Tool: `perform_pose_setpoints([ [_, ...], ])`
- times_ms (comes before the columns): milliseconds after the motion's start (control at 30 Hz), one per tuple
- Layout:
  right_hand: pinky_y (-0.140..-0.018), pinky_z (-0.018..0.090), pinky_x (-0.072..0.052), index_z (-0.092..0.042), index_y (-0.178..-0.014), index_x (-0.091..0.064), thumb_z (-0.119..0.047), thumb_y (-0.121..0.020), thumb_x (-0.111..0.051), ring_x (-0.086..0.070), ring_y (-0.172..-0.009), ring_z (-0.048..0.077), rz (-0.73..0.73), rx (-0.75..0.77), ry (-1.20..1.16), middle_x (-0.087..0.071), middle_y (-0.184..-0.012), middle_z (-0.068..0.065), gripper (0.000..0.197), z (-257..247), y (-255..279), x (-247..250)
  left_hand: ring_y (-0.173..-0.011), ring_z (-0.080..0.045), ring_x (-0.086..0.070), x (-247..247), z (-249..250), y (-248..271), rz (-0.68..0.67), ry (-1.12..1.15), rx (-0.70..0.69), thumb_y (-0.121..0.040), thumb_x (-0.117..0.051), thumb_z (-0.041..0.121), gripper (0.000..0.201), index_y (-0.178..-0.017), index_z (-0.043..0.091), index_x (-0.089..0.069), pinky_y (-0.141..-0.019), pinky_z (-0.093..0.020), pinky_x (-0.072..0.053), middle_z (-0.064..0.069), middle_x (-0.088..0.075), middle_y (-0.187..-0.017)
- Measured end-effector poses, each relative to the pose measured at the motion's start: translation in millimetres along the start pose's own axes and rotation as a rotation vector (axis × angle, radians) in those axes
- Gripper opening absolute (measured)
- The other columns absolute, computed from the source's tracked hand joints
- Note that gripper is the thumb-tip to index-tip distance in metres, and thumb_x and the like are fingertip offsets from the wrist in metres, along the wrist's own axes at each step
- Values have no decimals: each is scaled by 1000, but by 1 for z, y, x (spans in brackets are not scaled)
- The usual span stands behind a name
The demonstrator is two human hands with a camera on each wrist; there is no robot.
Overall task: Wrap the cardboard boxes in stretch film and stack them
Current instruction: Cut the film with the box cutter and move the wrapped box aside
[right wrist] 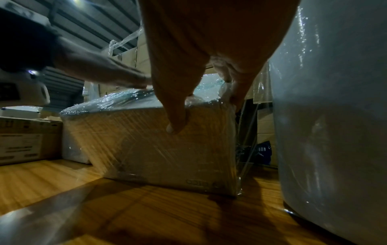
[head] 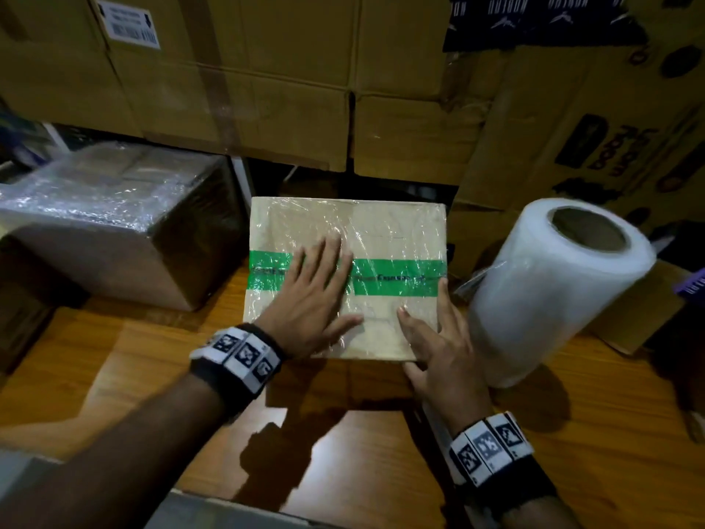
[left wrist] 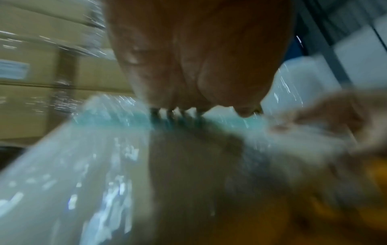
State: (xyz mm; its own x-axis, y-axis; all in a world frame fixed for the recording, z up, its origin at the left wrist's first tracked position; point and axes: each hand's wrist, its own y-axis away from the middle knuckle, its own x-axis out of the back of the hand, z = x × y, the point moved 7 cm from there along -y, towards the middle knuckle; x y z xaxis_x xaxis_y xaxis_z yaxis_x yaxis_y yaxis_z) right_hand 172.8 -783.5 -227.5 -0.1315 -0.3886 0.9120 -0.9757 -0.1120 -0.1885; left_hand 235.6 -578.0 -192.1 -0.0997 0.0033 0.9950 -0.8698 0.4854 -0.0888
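Observation:
A cardboard box (head: 385, 231) with a green tape band stands on the wooden table (head: 114, 357), covered in clear stretch film. My left hand (head: 316, 295) lies flat on its top, fingers straight and spread over the green band. My right hand (head: 438, 337) rests on the box's near right corner, with the thumb on top and one finger down the front face (right wrist: 176, 122). The stretch film roll (head: 553, 292) stands upright just right of that hand. A loose strip of film (right wrist: 245, 132) runs between the box's right edge and the roll. The left wrist view is blurred.
A second film-wrapped box (head: 114, 208) sits on the table at the left. Large cardboard cartons (head: 267, 70) are stacked behind, and more printed cartons (head: 610, 127) lean at the back right. A grey edge (head: 229, 509) lies along the near side.

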Motion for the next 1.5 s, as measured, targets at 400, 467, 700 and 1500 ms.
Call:
perform_pose_setpoints([
  [400, -110, 36, -26, -43, -148, -51, -19, -76, -89, -18, -154, 30, 19, -14, -61, 13, -173, -5, 85, 0, 4, 4, -160, -30, 8, 6, 20, 10, 56, 35, 10, -103, -6, 69, 80, -166, 18, -6, -129, -50, 1, -13, 9, -172],
  [467, -111, 38, -29, -42, -147, -52, -19, -75, -89, -19, -153, 32, 13, -11, -61, 12, -173, -5, 84, 0, 3, 4, -159, -35, 7, -14, 15, 7, 16, -10, 63, -103, -9, 69, 85, -166, 12, -4, -128, -58, -5, -18, 10, -172],
  [700, -109, 45, -42, -39, -145, -56, -13, -69, -92, -26, -150, 34, 48, 5, -71, 8, -174, -5, 88, 2, 8, 2, -159, -13, 10, -23, 46, 105, -77, 311, -164, -107, -28, 64, 75, -166, 23, -7, -130, -40, 1, 0, 4, -174],
  [1500, -91, 46, -56, -37, -143, -58, -13, -65, -94, -42, -137, 40, 65, -10, 8, -1, -174, -1, 89, 6, 3, -2, -158, -16, 0, 3, -88, 62, 329, 531, 244, -106, -45, 54, 82, -166, 26, 3, -128, -47, -21, -2, 24, -171],
])
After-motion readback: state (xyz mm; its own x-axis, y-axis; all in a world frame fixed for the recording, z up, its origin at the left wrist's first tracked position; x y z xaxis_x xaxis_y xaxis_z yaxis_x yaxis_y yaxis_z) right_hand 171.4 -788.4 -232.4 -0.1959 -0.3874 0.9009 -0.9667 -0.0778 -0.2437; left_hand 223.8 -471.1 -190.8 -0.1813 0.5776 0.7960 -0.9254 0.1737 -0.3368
